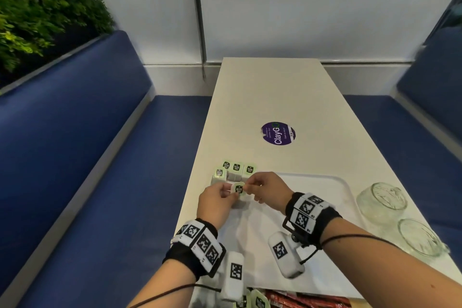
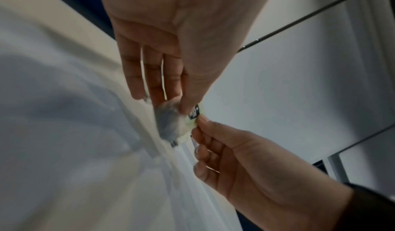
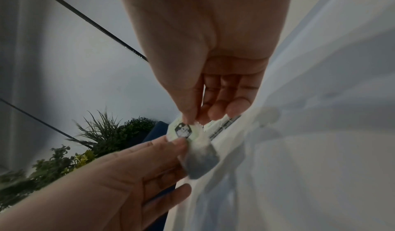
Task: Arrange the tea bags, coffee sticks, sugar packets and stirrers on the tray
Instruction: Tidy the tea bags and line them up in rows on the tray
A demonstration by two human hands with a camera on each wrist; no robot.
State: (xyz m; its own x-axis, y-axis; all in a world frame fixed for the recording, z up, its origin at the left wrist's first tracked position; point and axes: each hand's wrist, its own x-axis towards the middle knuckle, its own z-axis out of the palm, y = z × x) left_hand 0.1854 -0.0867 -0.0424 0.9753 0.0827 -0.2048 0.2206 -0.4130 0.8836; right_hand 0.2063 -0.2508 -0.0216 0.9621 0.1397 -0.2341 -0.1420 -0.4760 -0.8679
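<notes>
Hands meet over the near left part of the white rectangular tray (image 1: 342,184) on the long cream desk (image 1: 275,97). My left hand (image 1: 216,201) and right hand (image 1: 268,189) each pinch the pale green paper tag (image 1: 238,189) of one grey tea bag (image 3: 200,162), its pouch hanging below. Four more green-tagged tea bags (image 1: 235,172) sit in a cluster just beyond.
</notes>
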